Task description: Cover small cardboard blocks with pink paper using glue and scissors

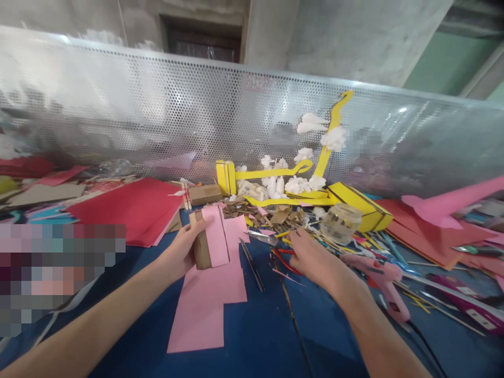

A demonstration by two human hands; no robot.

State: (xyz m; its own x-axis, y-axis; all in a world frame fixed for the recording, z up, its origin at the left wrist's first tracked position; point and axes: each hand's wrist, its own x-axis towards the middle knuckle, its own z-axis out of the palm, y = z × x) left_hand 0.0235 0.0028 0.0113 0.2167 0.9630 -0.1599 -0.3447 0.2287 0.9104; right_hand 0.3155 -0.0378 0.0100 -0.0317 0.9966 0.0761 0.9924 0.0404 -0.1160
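Observation:
My left hand (183, 247) is closed round a small cardboard box (203, 252), its fingers and thumb gripping the left side. Pink paper (216, 236) covers part of the box, with a dark line along its edge. Below it, a cut sheet of pink paper (200, 315) lies flat on the blue table. My right hand (309, 254) is at the red-handled scissors (263, 238), fingers bent over the handles, blades pointing left. Between the hands lies a slim dark pointed tool (252, 265).
A pink glue gun (388, 278) with a cord and a clear jar (342, 223) are on the right. Paper scraps (275, 212), yellow box shapes (360, 207) and white fluffy pieces (297, 184) line the perforated metal panel (177, 105). Red sheets (129, 207) lie left.

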